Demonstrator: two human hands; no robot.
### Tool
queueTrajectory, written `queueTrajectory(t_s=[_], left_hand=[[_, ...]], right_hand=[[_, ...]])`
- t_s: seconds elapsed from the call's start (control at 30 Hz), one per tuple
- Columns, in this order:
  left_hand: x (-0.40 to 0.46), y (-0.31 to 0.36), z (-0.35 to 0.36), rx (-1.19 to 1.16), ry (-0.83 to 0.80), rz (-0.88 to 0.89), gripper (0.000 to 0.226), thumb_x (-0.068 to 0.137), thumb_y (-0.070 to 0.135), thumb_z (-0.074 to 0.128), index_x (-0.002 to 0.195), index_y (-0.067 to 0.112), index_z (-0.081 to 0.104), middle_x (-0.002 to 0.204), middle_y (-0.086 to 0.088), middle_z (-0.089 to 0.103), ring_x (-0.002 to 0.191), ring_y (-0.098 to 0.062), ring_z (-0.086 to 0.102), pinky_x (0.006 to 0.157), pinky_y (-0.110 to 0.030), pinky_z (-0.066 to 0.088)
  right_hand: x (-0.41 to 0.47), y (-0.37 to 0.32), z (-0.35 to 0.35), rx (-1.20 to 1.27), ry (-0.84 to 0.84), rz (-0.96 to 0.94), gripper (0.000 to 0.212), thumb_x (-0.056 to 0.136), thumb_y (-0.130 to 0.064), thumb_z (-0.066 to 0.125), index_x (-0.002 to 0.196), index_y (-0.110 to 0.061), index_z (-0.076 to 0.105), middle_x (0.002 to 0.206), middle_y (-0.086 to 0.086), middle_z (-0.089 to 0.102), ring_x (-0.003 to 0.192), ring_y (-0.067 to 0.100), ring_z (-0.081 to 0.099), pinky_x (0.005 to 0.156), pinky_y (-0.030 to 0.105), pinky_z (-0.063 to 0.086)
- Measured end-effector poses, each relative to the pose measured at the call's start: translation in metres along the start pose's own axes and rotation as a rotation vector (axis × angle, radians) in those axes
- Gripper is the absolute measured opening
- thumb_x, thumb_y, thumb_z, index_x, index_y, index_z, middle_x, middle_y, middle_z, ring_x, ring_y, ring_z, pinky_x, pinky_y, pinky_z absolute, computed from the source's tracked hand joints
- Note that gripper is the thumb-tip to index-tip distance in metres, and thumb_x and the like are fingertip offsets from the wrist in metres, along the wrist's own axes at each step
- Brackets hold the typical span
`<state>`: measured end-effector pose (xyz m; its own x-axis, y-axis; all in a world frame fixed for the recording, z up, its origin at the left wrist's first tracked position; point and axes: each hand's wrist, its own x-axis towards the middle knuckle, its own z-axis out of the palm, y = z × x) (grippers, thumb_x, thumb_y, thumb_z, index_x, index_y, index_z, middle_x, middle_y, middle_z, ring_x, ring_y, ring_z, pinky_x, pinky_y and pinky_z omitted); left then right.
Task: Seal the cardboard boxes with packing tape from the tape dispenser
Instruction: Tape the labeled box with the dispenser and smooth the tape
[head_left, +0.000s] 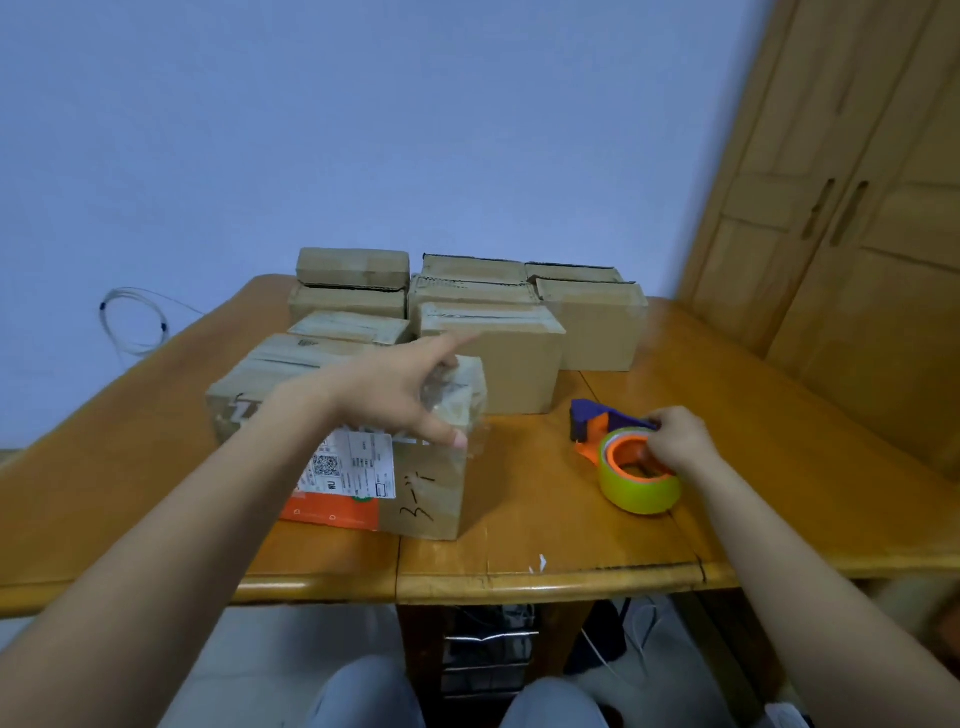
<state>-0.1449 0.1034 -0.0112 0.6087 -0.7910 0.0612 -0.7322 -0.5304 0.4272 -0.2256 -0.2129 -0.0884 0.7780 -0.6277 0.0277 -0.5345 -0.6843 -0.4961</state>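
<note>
In the head view, the left hand (400, 387) is reaching over the nearest box (421, 499), fingers spread and straight, thumb touching its near top edge. The right hand (675, 439) is curling its fingers around the dispenser (618, 447), which is lying on the table (545, 525) just right of that box, a yellow-green tape roll (641, 493) on it. More boxes (493, 332) are standing stacked behind.

In front of me is a glossy wooden table (545, 525). On it sit a labelled cardboard box (415, 499), more cardboard boxes (519, 358) stacked behind it, and a tape dispenser (631, 462) with its yellow-green tape roll (641, 493) to the right.
</note>
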Motion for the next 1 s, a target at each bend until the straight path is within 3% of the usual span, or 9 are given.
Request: queueTrajectory(t_s=[0.1, 0.2, 0.3, 0.37, 0.43, 0.5, 0.67, 0.77, 1.0], left_hand=[[-0.008, -0.009, 0.0, -0.046, -0.058, 0.038, 0.11, 0.072, 0.031, 0.082, 0.152, 0.035, 0.006, 0.148, 0.007, 0.034, 0.119, -0.009, 0.048, 0.089, -0.011, 0.042], [-0.015, -0.021, -0.002, -0.104, -0.11, 0.075, 0.108, 0.072, 0.026, 0.083, 0.149, 0.043, 0.01, 0.144, 0.02, 0.029, 0.123, -0.001, 0.042, 0.095, -0.012, 0.042], [-0.021, -0.025, -0.006, -0.144, -0.155, 0.12, 0.1, 0.071, 0.027, 0.084, 0.144, 0.05, 0.02, 0.143, 0.027, 0.028, 0.125, 0.007, 0.036, 0.097, -0.012, 0.041], [-0.022, -0.023, -0.012, -0.203, -0.194, 0.124, 0.088, 0.068, 0.042, 0.081, 0.142, 0.045, 0.033, 0.14, 0.026, 0.037, 0.123, 0.007, 0.04, 0.097, -0.016, 0.042], [-0.022, -0.016, -0.021, -0.284, -0.17, 0.089, 0.083, 0.064, 0.074, 0.065, 0.137, 0.04, 0.045, 0.135, 0.027, 0.048, 0.124, 0.005, 0.045, 0.098, -0.019, 0.04], [-0.014, -0.012, -0.027, -0.323, -0.042, 0.063, 0.085, 0.063, 0.09, 0.044, 0.129, 0.036, 0.055, 0.126, 0.027, 0.058, 0.12, 0.007, 0.049, 0.099, -0.021, 0.036], [0.012, -0.013, -0.007, -0.195, 0.077, -0.097, 0.046, 0.089, 0.053, 0.048, 0.132, 0.037, 0.051, 0.131, 0.02, 0.05, 0.119, 0.0, 0.047, 0.087, -0.013, 0.034], [0.015, -0.02, -0.002, -0.071, 0.027, -0.135, 0.045, 0.09, 0.054, 0.048, 0.132, 0.039, 0.052, 0.13, 0.016, 0.053, 0.118, -0.005, 0.048, 0.093, -0.023, 0.036], [0.015, -0.021, -0.001, -0.102, 0.033, -0.131, 0.04, 0.092, 0.051, 0.048, 0.13, 0.04, 0.053, 0.118, 0.022, 0.053, 0.102, 0.008, 0.047, 0.079, -0.009, 0.033]], right_hand=[[0.007, 0.003, 0.007, -0.078, 0.008, -0.001, 0.035, 0.081, -0.001, 0.059, 0.113, -0.011, 0.068, 0.109, 0.019, 0.066, 0.102, 0.034, 0.062, 0.08, 0.038, 0.052], [0.004, 0.0, 0.011, -0.202, -0.018, -0.016, 0.047, 0.084, -0.003, 0.053, 0.13, -0.014, 0.057, 0.128, 0.016, 0.056, 0.118, 0.034, 0.052, 0.094, 0.045, 0.047], [-0.014, -0.01, 0.016, -0.201, 0.26, -0.222, 0.06, 0.08, 0.0, 0.054, 0.136, -0.021, 0.05, 0.14, 0.008, 0.042, 0.13, 0.031, 0.033, 0.107, 0.051, 0.03], [-0.029, -0.02, 0.026, 0.027, 0.409, -0.506, 0.051, 0.081, 0.003, 0.057, 0.128, -0.016, 0.058, 0.131, 0.007, 0.048, 0.123, 0.028, 0.038, 0.105, 0.044, 0.034], [-0.043, -0.033, 0.036, 0.248, 0.386, -0.665, 0.042, 0.084, 0.002, 0.059, 0.124, -0.014, 0.062, 0.119, 0.001, 0.051, 0.116, 0.023, 0.044, 0.101, 0.018, 0.032], [-0.053, -0.049, 0.045, 0.408, 0.31, -0.716, 0.039, 0.088, -0.004, 0.06, 0.125, -0.016, 0.061, 0.116, -0.004, 0.052, 0.113, 0.017, 0.047, 0.095, 0.01, 0.031], [-0.066, -0.083, 0.069, 0.7, 0.153, -0.755, 0.043, 0.085, -0.018, 0.06, 0.128, -0.017, 0.057, 0.118, -0.006, 0.057, 0.114, 0.003, 0.052, 0.095, 0.019, 0.043], [-0.07, -0.094, 0.077, 0.835, 0.097, -0.702, 0.038, 0.086, -0.009, 0.065, 0.122, -0.02, 0.06, 0.112, -0.007, 0.06, 0.107, -0.001, 0.056, 0.09, 0.015, 0.045], [-0.07, -0.105, 0.078, 0.936, 0.208, -0.683, 0.023, 0.084, 0.001, 0.066, 0.096, -0.018, 0.07, 0.09, -0.002, 0.068, 0.083, 0.002, 0.061, 0.075, 0.013, 0.046]])
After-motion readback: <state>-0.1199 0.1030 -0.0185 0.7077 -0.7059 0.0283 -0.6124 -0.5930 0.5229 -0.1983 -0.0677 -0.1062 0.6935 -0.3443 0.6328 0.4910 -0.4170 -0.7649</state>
